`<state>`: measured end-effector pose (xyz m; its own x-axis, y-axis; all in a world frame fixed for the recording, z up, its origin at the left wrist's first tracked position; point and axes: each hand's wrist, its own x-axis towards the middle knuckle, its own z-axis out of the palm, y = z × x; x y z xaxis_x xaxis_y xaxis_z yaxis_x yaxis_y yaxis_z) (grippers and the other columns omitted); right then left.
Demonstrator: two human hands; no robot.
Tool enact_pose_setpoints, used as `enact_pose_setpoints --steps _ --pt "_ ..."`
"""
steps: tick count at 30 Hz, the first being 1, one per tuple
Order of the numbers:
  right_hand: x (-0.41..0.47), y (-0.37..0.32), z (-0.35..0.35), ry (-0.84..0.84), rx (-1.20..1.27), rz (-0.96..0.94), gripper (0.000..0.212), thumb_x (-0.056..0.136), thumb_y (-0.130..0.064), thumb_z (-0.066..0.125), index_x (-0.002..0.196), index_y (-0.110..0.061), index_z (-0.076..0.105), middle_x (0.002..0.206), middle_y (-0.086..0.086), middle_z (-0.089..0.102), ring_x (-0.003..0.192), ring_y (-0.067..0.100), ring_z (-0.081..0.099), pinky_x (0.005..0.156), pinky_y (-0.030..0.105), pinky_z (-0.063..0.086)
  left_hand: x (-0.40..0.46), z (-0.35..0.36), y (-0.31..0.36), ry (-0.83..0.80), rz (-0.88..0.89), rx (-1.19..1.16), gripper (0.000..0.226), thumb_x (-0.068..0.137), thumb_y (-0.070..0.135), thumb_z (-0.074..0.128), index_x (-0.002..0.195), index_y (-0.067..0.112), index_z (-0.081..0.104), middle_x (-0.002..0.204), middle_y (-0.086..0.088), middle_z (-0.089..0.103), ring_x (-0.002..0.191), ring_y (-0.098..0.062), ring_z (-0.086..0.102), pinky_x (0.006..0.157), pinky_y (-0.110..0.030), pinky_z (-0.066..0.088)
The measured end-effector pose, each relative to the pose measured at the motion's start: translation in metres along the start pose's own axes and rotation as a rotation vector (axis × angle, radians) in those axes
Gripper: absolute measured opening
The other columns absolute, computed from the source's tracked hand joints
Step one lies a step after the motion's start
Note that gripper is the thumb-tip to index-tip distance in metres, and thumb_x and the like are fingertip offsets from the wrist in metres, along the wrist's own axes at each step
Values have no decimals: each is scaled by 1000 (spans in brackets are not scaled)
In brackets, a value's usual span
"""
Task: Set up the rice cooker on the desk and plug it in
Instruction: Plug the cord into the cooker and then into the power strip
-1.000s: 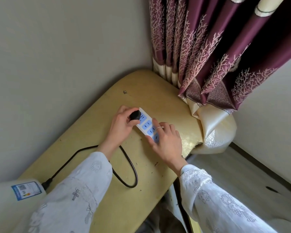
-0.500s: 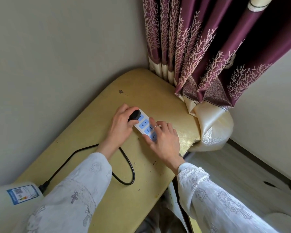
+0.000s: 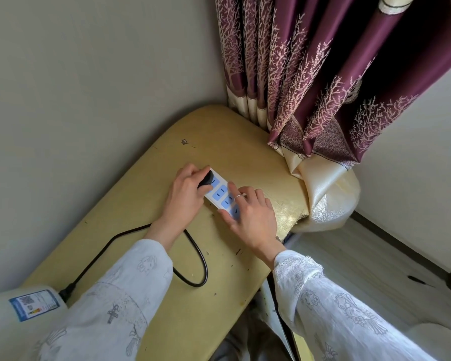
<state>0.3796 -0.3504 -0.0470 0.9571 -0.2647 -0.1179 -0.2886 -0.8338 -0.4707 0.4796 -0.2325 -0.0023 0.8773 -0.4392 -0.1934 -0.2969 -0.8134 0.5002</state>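
A white power strip (image 3: 220, 192) with blue sockets lies on the yellow desk (image 3: 235, 142). My left hand (image 3: 185, 194) grips the black plug (image 3: 206, 179) at the strip's far end socket. My right hand (image 3: 250, 212) lies flat on the strip's near end, fingers spread, holding it down. The black cord (image 3: 193, 256) loops across the desk back to the white rice cooker (image 3: 16, 316), seen partly at the lower left with a blue label.
A grey wall runs along the desk's left side. Purple patterned curtains (image 3: 323, 74) with a cream hem hang over the desk's far right corner. The floor (image 3: 362, 269) lies to the right, below the desk's edge.
Both hands keep the same hold on plug and strip; the plug sits slightly lower on the far socket. The view has shifted a little.
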Motion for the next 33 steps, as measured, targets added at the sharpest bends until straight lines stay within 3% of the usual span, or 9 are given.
enact_pose_setpoints --steps 3,10,14,18,28,33 --pt "0 0 -2 -9 -9 -8 62 83 -50 55 135 -18 48 113 10 60 102 31 55 80 41 45 6 -9 1 -72 -35 11 40 88 14 59 128 10 54 111 -13 54 102 -29 55 86 -26 37" --pt "0 2 -1 -36 -30 -5 63 85 -53 51 138 -20 43 117 9 55 104 29 51 82 39 43 12 -17 24 -49 -153 47 24 80 8 66 104 6 68 105 -20 66 96 -37 60 85 -44 51" --pt "-3 -1 -1 -38 -10 1 62 84 -52 52 137 -20 45 116 9 56 103 29 52 81 39 44 7 -17 32 -50 -199 123 29 84 8 63 113 6 64 113 -20 63 101 -37 59 85 -42 50" --pt "0 -1 -1 -53 -22 4 62 85 -53 50 138 -23 42 119 7 54 106 28 50 84 38 42 8 -15 43 -71 -184 272 22 88 7 56 109 1 63 109 -20 61 98 -38 60 74 -38 45" --pt "1 1 -1 -81 -10 19 63 86 -55 48 141 -25 39 122 6 52 110 27 47 87 37 40 -4 -11 30 21 -183 -55 29 87 4 58 115 6 63 111 -17 60 98 -33 58 86 -42 47" --pt "2 0 -1 -84 4 21 63 85 -56 47 140 -25 40 122 5 51 110 26 46 88 36 39 -6 -6 22 75 -124 2 29 85 7 60 114 7 64 104 -15 63 101 -32 52 88 -46 41"
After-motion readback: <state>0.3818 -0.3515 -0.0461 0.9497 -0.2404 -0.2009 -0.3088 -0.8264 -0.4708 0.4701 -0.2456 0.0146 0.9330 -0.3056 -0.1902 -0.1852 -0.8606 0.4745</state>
